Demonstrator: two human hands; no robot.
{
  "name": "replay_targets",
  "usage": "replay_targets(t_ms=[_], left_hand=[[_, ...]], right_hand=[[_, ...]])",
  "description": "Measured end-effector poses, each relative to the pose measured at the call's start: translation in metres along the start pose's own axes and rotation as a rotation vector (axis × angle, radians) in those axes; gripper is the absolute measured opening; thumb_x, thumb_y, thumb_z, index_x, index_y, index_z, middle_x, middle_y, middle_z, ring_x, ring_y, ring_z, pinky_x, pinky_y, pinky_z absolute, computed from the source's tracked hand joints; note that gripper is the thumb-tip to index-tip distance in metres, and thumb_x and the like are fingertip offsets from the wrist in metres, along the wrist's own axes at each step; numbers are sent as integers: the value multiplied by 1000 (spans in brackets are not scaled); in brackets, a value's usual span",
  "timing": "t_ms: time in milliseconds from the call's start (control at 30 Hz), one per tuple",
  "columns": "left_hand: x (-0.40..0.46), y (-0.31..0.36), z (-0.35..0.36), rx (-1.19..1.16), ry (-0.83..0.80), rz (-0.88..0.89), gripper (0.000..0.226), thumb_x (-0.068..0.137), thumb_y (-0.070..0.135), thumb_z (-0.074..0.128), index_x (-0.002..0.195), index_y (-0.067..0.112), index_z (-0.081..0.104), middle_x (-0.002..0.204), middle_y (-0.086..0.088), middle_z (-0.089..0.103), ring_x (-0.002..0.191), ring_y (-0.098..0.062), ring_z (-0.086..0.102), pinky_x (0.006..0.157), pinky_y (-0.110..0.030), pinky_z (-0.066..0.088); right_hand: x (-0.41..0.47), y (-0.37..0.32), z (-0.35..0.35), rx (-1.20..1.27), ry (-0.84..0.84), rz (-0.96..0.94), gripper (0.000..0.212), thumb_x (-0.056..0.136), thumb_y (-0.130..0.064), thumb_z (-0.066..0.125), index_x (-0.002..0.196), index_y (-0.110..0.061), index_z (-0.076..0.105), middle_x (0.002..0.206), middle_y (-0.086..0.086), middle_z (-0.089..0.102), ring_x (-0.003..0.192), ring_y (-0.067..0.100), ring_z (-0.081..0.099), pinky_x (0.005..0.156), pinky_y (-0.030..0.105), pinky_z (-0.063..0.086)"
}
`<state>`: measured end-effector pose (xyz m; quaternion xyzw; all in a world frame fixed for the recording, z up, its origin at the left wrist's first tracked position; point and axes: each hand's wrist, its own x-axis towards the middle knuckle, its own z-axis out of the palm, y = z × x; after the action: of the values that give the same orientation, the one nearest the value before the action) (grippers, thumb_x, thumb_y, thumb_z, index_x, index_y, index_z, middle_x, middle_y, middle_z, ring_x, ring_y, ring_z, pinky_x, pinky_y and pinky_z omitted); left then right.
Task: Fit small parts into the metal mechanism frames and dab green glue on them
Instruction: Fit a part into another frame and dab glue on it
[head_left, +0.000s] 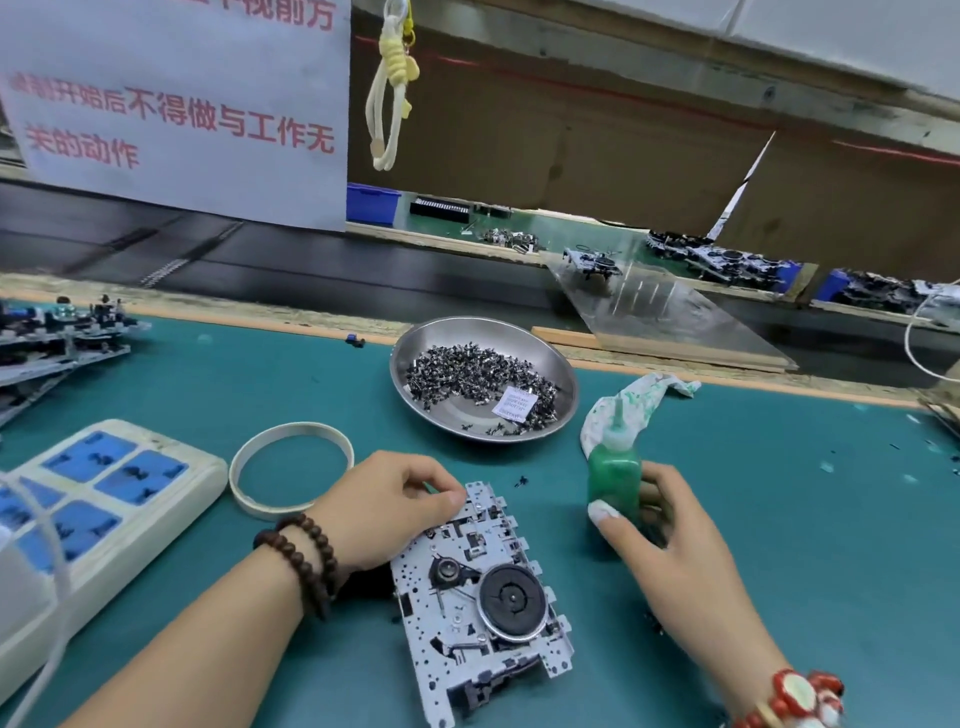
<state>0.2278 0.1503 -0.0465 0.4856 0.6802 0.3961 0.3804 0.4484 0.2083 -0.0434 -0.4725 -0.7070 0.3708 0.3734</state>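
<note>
frame (480, 587): flat on table (779, 519), near edge, between both hands.
left hand (387, 506): fingers pinched on a thin green stick (431, 487) at frame's top corner; looks like a glue pick, view poor.
right hand (657, 540): fingers curled round glue bottle (613, 478), just right of frame.
parts (478, 382): heaped in dish (563, 410) behind.
tip: brace frame, dab small, keep bottle upright.

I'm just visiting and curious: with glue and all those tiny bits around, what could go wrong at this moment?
The right hand grips the green glue bottle close beside the metal mechanism frame; a drip could perhaps land on its black wheel. The left hand pinches a thin green stick over the frame's corner, and a slip might smear glue. Loose small parts lying outside the steel dish could get lost.
</note>
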Motion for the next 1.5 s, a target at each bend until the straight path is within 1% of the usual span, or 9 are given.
replay_targets(t_ms=[167, 267, 400, 567, 833, 933, 1133, 1367, 1500], left_hand=[[0, 3, 5, -164, -29, -95, 19, 81, 15, 68, 62, 17, 68, 69, -2, 67, 64, -13, 56, 71, -28, 47], [0, 2, 3, -161, -42, -104, 24, 80, 17, 69, 56, 20, 70, 72, 0, 71, 69, -13, 60, 80, -32, 50], [1, 1, 2, -142, -52, -109, 26, 80, 21, 69, 53, 24, 70, 65, 7, 70, 61, -6, 59, 76, -27, 50], [2, 2, 1, -154, -64, -134, 23, 79, 19, 69, 57, 22, 71, 69, 4, 71, 62, -7, 60, 76, -26, 51], [0, 5, -1, -162, -89, -161, 19, 81, 18, 68, 62, 19, 72, 65, 6, 71, 57, -3, 60, 65, -19, 49], [0, 4, 0, -163, -90, -148, 20, 81, 17, 67, 62, 19, 71, 64, 8, 70, 56, -2, 59, 64, -18, 47], [0, 5, 0, -186, -97, -165, 23, 82, 14, 66, 60, 18, 70, 62, 7, 69, 53, -1, 59, 60, -16, 48], [-1, 6, 0, -188, -93, -164, 23, 81, 12, 67, 59, 17, 71, 70, -2, 71, 64, -12, 60, 76, -29, 51], [-1, 5, -1, -186, -94, -170, 23, 82, 13, 66, 59, 18, 71, 68, 1, 71, 61, -11, 60, 74, -27, 51]], right_hand=[[-2, -17, 0, 397, 37, -6, 34, 63, -45, 67, 94, -32, 70, 74, -12, 62, 56, 6, 54, 55, 19, 51], [1, -26, 3, 752, 42, 120, 25, 60, -31, 68, 78, -15, 73, 73, -6, 67, 54, 0, 54, 44, 11, 42], [5, -33, 11, 1074, 43, 275, 17, 65, -26, 60, 58, -18, 73, 72, -6, 70, 50, -2, 56, 41, 9, 41], [1, -30, 20, 917, 61, 273, 35, 69, -44, 52, 93, -20, 58, 85, 1, 74, 38, 3, 42, 40, 11, 42], [-3, -26, 24, 653, 197, 94, 38, 57, -36, 68, 84, -12, 57, 67, -2, 68, 36, 4, 38, 45, 16, 48], [-5, -24, 26, 543, 239, 26, 35, 66, -31, 78, 83, -12, 54, 65, -4, 67, 37, 4, 40, 46, 16, 48], [-10, -28, 29, 482, 217, -75, 32, 70, -30, 76, 86, -11, 54, 78, -1, 72, 40, 5, 47, 47, 15, 48], [-13, -30, 32, 473, 196, -116, 36, 69, -36, 68, 89, -9, 55, 77, 1, 72, 41, 5, 48, 52, 19, 52], [-13, -29, 33, 475, 192, -126, 31, 71, -34, 60, 89, -9, 55, 78, 0, 73, 42, 5, 48, 53, 19, 52]])
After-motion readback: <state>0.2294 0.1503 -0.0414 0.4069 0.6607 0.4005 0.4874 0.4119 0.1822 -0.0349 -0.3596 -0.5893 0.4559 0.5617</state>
